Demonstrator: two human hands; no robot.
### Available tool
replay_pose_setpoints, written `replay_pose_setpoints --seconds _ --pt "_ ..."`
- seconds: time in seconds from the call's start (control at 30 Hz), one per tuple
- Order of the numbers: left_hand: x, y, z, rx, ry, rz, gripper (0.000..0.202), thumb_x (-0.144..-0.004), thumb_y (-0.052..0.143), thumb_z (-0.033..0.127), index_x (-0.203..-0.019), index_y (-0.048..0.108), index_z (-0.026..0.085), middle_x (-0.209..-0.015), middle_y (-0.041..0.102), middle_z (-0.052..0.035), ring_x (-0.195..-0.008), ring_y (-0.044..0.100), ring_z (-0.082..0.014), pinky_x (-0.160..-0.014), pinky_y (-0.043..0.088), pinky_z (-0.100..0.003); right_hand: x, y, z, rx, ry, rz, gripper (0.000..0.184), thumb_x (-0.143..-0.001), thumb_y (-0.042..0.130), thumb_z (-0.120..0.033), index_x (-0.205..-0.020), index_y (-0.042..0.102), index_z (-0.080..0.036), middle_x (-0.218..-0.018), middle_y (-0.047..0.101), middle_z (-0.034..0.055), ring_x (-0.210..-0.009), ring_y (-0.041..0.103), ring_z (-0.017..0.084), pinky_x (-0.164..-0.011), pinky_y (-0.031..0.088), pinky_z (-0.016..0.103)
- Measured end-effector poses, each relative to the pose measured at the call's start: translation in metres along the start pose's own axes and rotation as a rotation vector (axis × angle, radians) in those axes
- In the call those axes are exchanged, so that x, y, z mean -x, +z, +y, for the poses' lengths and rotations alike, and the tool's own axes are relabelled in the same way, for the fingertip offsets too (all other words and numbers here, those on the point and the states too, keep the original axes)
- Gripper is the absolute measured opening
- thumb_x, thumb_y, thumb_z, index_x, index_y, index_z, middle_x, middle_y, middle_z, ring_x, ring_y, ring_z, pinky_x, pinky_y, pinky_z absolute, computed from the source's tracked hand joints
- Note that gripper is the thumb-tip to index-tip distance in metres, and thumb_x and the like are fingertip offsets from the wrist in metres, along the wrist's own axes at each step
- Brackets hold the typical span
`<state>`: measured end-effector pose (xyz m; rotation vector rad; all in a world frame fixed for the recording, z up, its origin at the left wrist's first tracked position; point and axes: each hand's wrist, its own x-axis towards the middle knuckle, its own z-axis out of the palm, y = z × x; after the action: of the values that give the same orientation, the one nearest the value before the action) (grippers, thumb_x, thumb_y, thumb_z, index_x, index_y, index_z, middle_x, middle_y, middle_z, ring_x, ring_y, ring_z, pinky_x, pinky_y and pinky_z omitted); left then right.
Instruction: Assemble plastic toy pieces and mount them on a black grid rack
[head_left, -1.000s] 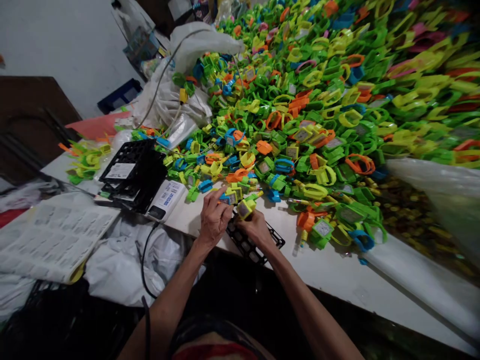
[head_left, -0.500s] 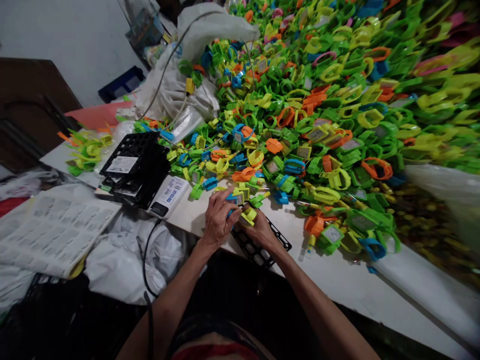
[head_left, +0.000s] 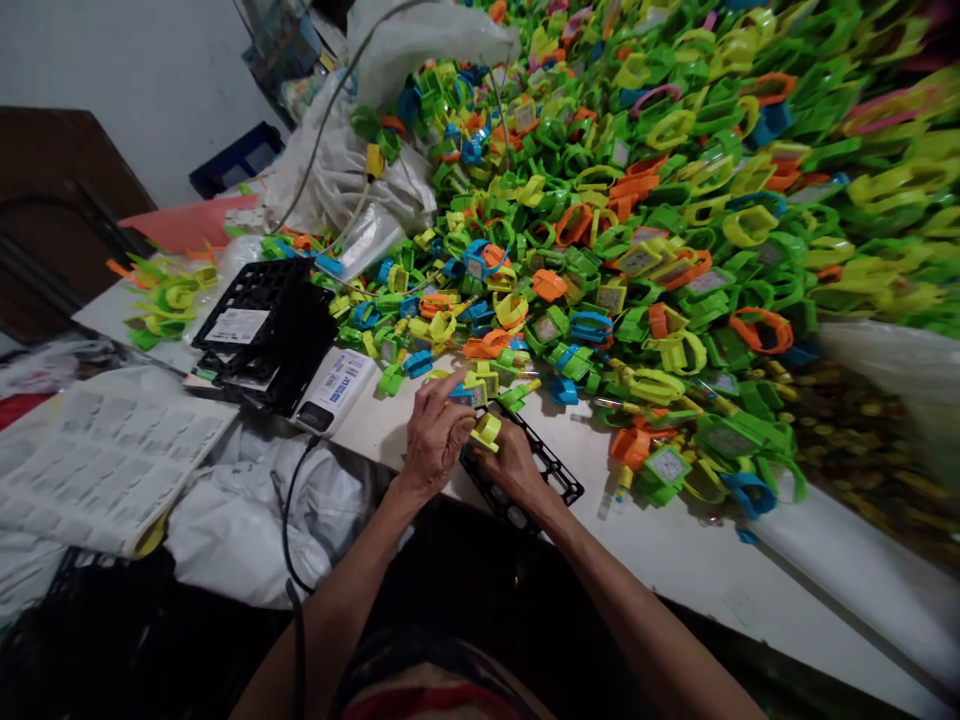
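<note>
your right hand (head_left: 517, 462) is closed round a small yellow piece (head_left: 486, 430), pinched at the fingertips just above the black tray (head_left: 556, 472) that lies on the near edge of the white table (head_left: 675, 550); your left hand (head_left: 435, 440) is curled close against the same piece, fingers bent over a blue piece (head_left: 459, 396) at the foot of the heap; whether the left hand truly grips anything, i cannot tell.

as for progress, judging from how things lie: the tray under your hands looks mostly bare, its cells dark and open where they show; the heap (head_left: 637, 200) of green, yellow, orange and blue pieces covers nearly the whole table behind it and rises toward the far side, so by far the greater part looks unhandled; a stack of black trays (head_left: 262, 320) sits to your left, and a small cluster of loose pieces (head_left: 169, 305) lies beyond it.

writing: a white label on the top of the stack and the white box (head_left: 337, 388) beside it both carry print, too small to read; the printed sheet (head_left: 105, 470) at far left is densely lined, also unreadable; no brand can be made out.
</note>
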<state>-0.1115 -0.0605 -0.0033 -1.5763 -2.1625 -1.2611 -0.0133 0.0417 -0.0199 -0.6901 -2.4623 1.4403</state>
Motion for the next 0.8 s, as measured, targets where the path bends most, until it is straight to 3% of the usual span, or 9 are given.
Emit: replay_pose_setpoints --seconds 0.1,0.2,0.37,0.5,0.63,0.7,0.8 --pt "0.000 -0.004 -0.001 -0.036 0.057 -0.053 0.050 -0.092 0.029 0.052 -0.105 0.062 0.018 -0.131 0.050 -0.0130 -0.124 0.040 -0.0255 -0.103 0.034 -0.045 -0.004 -0.005 0.000 0.081 -0.036 -0.094 0.005 -0.071 0.051 -0.022 -0.071 0.051 -0.017 -0.067 0.052 0.0017 -0.059 0.044 0.013 -0.056 0.033 0.024" --pt "-0.003 -0.007 -0.004 -0.121 0.152 -0.113 0.052 -0.083 0.047 0.060 -0.119 0.058 0.023 -0.134 0.048 -0.0118 -0.130 0.033 -0.0301 -0.105 0.031 -0.048 -0.010 -0.007 -0.003 0.248 -0.061 -0.161 0.007 -0.071 0.055 -0.022 -0.070 0.054 -0.015 -0.072 0.058 0.0063 -0.065 0.049 0.016 -0.061 0.036 0.026" --pt "-0.003 -0.009 -0.001 -0.097 0.178 -0.145 0.034 -0.084 0.057 0.045 -0.108 0.062 0.022 -0.121 0.060 -0.0083 -0.123 0.042 -0.0266 -0.100 0.040 -0.045 0.001 -0.004 -0.013 0.352 0.003 -0.140 0.012 -0.074 0.051 -0.015 -0.081 0.060 -0.013 -0.082 0.064 0.0101 -0.073 0.054 0.019 -0.064 0.038 0.026" --pt "0.011 -0.012 0.013 -0.063 0.191 -0.073 0.025 -0.082 0.062 0.038 -0.098 0.061 0.019 -0.117 0.062 -0.0088 -0.118 0.047 -0.0256 -0.098 0.043 -0.044 0.015 -0.030 -0.009 0.357 -0.042 -0.206 0.017 -0.074 0.049 -0.010 -0.079 0.065 -0.015 -0.080 0.065 0.0062 -0.072 0.057 0.016 -0.061 0.037 0.023" --pt "0.016 -0.011 0.021 -0.082 0.189 -0.013 0.019 -0.080 0.065 0.032 -0.092 0.060 0.018 -0.116 0.063 -0.0093 -0.118 0.047 -0.0266 -0.097 0.042 -0.045 -0.007 -0.066 0.009 0.741 0.095 0.027 0.034 -0.081 0.039 -0.006 -0.100 0.065 -0.017 -0.103 0.062 0.0117 -0.080 0.060 0.019 -0.061 0.035 0.026" --pt "0.014 -0.009 0.021 -0.083 0.194 -0.012 0.019 -0.080 0.064 0.034 -0.089 0.060 0.018 -0.116 0.063 -0.0100 -0.117 0.047 -0.0270 -0.097 0.042 -0.046 -0.022 -0.075 0.018 0.889 0.071 -0.017 0.038 -0.084 0.035 -0.005 -0.108 0.062 -0.017 -0.113 0.058 0.0140 -0.080 0.060 0.020 -0.061 0.034 0.027" --pt "0.011 -0.007 0.019 -0.080 0.188 -0.029 0.018 -0.082 0.062 0.035 -0.087 0.060 0.018 -0.118 0.062 -0.0099 -0.118 0.047 -0.0263 -0.097 0.043 -0.045 -0.029 -0.077 0.025 0.929 -0.014 -0.043 0.036 -0.088 0.033 -0.007 -0.108 0.061 -0.017 -0.118 0.054 0.0137 -0.083 0.059 0.020 -0.062 0.034 0.028"
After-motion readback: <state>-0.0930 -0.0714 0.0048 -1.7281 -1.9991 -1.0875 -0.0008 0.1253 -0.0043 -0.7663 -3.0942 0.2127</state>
